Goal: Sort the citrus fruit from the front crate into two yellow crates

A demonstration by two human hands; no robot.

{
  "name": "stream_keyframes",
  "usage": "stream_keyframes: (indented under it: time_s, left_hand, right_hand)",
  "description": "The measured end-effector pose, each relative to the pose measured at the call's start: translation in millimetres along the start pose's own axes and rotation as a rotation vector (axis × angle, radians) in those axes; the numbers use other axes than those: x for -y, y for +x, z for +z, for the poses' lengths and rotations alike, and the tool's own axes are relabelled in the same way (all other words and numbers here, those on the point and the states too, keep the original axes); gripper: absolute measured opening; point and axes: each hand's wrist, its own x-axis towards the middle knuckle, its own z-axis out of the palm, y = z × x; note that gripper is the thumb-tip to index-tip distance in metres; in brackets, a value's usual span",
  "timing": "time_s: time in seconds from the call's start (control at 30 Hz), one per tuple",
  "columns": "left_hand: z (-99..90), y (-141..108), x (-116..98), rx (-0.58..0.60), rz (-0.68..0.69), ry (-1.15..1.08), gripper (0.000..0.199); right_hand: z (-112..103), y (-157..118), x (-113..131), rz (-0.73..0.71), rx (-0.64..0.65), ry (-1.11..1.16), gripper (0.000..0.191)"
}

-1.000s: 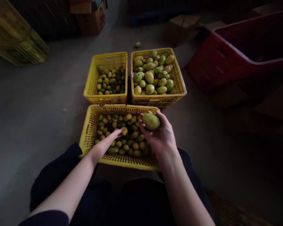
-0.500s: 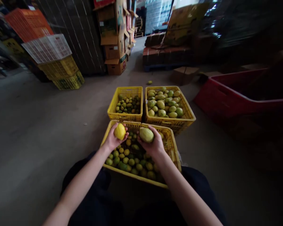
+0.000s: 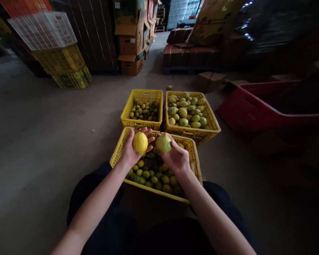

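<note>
A bright yellow lemon rests in my left hand, thumb on one side and fingers partly spread beyond it. My right hand grips a larger yellow-green lemon, its pointed end turned toward me. Both hands are close together over the near yellow crate, where many green and yellow lemons lie. Behind it on the left stands a yellow crate of small greenish lemons. To its right, another yellow crate holds larger pale-green and yellow ones. My forearms hide part of the near crate.
One loose lemon lies on the floor past the crates. At right is a large red bin, with a cardboard box behind. Stacked crates stand at the left, and cardboard boxes are piled at the back.
My hands have come closer together, and the right one has turned its lemon so the pointed end shows. The camera view has shifted slightly, tilting downward.
</note>
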Motion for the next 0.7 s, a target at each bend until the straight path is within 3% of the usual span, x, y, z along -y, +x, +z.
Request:
stream_keyframes:
  time_s: [0.1,0.37,0.57,0.7]
  left_hand:
    - [-2.2,2.3,3.0,-0.046,-0.045,-0.033,0.056]
    - [2.6,2.1,15.1,-0.124,-0.047,-0.209,0.018]
    - [4.0,1.0,16.5,-0.027,-0.023,-0.112,0.027]
    - [-2.5,8.3,17.8,-0.146,-0.018,-0.195,0.025]
  right_hand:
    - [-2.2,0.5,-2.4,-0.001,0.005,-0.011,0.029]
    - [1.4,2.2,-1.0,-0.020,-0.023,-0.061,0.017]
    - [3.3,7.0,7.6,-0.019,-0.165,-0.152,0.012]
    - [5.2,4.9,13.0,0.037,-0.177,-0.070,0.012]
